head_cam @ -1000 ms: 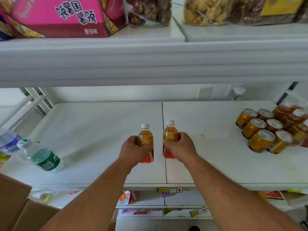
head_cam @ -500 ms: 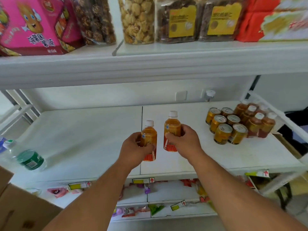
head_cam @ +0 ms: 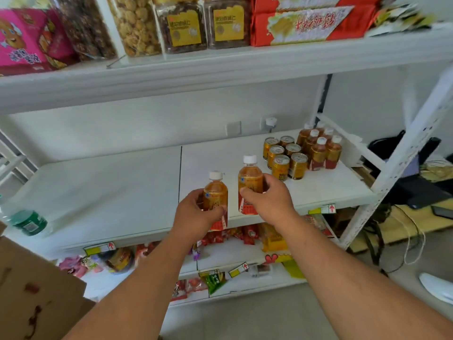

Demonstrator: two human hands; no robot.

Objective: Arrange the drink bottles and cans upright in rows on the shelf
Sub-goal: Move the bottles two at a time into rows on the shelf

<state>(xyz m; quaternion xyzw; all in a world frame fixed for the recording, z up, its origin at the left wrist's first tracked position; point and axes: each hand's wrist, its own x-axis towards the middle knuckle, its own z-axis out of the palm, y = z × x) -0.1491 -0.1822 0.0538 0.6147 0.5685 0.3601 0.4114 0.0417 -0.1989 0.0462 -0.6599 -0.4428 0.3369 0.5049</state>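
Plastic, tin and painted metal on a shop rack

Two clear glossy plastic bottles [head_cam: 215, 200] [head_cam: 250, 185] with smooth white caps; at two o'clock from them, shiny gold metal cans [head_cam: 284, 157] with bright lids. The shelf [head_cam: 103, 190] is matt white, its upright [head_cam: 402, 165] at three o'clock chipped and rough. Dull brown cardboard box [head_cam: 36, 295] at eight o'clock.

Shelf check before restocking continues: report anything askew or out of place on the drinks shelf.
One clear plastic bottle with a green label lies on its side at the white shelf's far left edge, not upright like the gold cans standing at the right.
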